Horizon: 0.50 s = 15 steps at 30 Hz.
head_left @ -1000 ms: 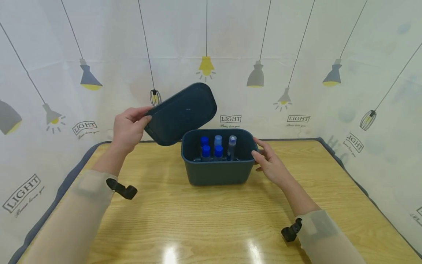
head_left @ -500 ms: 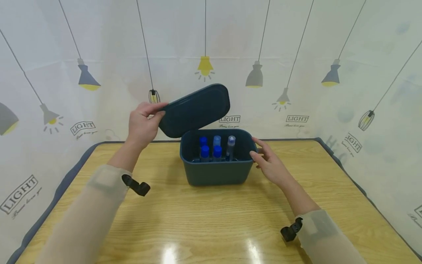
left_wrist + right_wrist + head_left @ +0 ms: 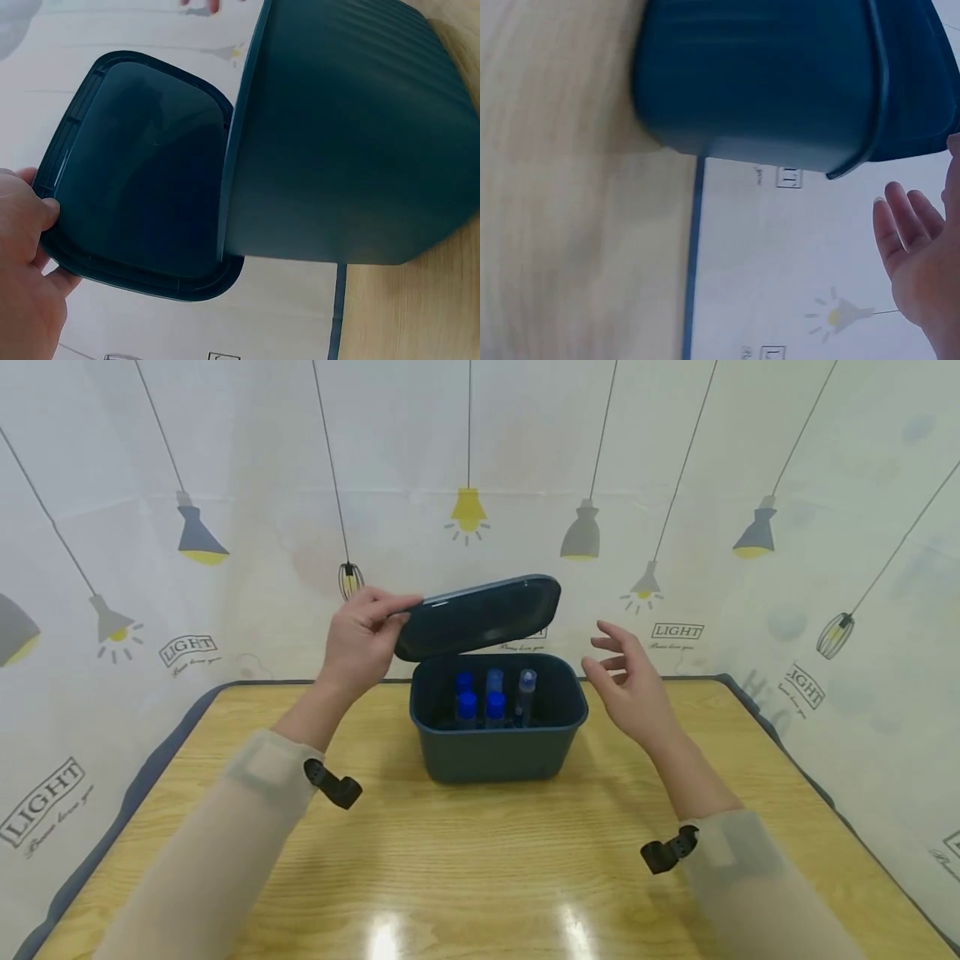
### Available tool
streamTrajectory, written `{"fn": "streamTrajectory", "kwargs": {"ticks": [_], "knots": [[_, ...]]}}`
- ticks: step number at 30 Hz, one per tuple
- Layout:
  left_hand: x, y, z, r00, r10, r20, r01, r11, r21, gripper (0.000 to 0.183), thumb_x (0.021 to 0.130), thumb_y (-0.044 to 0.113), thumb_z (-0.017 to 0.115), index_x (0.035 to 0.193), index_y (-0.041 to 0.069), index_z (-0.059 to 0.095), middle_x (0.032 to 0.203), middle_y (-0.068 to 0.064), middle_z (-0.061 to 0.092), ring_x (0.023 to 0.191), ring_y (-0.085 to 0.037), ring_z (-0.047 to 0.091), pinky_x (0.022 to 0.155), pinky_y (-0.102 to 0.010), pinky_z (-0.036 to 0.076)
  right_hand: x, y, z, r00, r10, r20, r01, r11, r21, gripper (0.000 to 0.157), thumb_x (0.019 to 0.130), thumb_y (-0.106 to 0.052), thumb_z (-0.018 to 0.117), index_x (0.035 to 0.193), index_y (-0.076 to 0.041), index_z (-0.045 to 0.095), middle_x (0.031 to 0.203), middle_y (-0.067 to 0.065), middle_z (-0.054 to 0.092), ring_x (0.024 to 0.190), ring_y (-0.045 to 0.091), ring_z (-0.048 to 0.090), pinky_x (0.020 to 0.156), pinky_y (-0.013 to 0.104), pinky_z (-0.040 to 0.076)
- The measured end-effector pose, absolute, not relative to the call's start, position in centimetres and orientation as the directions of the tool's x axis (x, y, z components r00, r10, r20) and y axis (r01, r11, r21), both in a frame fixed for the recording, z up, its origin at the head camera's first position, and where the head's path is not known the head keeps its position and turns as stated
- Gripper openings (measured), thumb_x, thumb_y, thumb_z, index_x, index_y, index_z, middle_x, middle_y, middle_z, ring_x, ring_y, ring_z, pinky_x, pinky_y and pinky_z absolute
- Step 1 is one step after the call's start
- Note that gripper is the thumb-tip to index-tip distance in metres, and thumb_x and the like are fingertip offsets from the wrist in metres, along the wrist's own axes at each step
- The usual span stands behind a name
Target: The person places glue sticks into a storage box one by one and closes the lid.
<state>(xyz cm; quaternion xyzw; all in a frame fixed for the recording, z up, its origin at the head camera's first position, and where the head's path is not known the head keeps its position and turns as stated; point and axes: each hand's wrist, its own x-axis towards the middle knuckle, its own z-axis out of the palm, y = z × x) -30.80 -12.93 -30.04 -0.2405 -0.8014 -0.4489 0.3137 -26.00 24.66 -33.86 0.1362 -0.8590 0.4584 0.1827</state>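
A dark teal storage box (image 3: 495,755) stands on the table with its top uncovered. Inside it several small clear bottles stand upright, most with blue caps (image 3: 495,703); a clear-topped one (image 3: 527,693) is at the right. My left hand (image 3: 362,639) pinches the left end of the matching lid (image 3: 480,617), which slants above the box, its right end higher. In the left wrist view, thumb and fingers grip the rim of the lid (image 3: 142,172). To the right of the box, my right hand (image 3: 633,685) is raised with fingers loosely bent, holding nothing and apart from the rim.
The wooden table (image 3: 465,860) reaches back to a white curtain (image 3: 675,460) printed with hanging lamps. Dark edging (image 3: 780,739) borders the tabletop. Each sleeve has a black wrist mount, one (image 3: 333,783) on the left and one (image 3: 670,850) on the right.
My left hand has carried the lid rightward and tipped it flatter over the box. My right hand has let go of the box's right rim and lifted.
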Motion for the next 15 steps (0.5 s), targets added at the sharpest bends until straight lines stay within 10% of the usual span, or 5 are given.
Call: {"fn": "streamTrajectory", "kwargs": {"ticks": [15], "knots": [[-29.4, -11.5, -30.9, -0.488, 0.314, 0.814, 0.84, 0.423, 0.34, 0.024, 0.104, -0.006, 0.069, 0.119, 0.003, 0.085, 0.105, -0.016, 0.07, 0.093, -0.031, 0.062, 0.079, -0.029, 0.047, -26.7, 23.3, -31.8, -0.876, -0.174, 0.45, -0.462, 0.574, -0.677, 0.058, 0.115, -0.032, 0.061, 0.169, -0.023, 0.045, 0.167, 0.017, 0.043, 0.122, 0.038, 0.068, 0.101, 0.057, 0.058]]}}
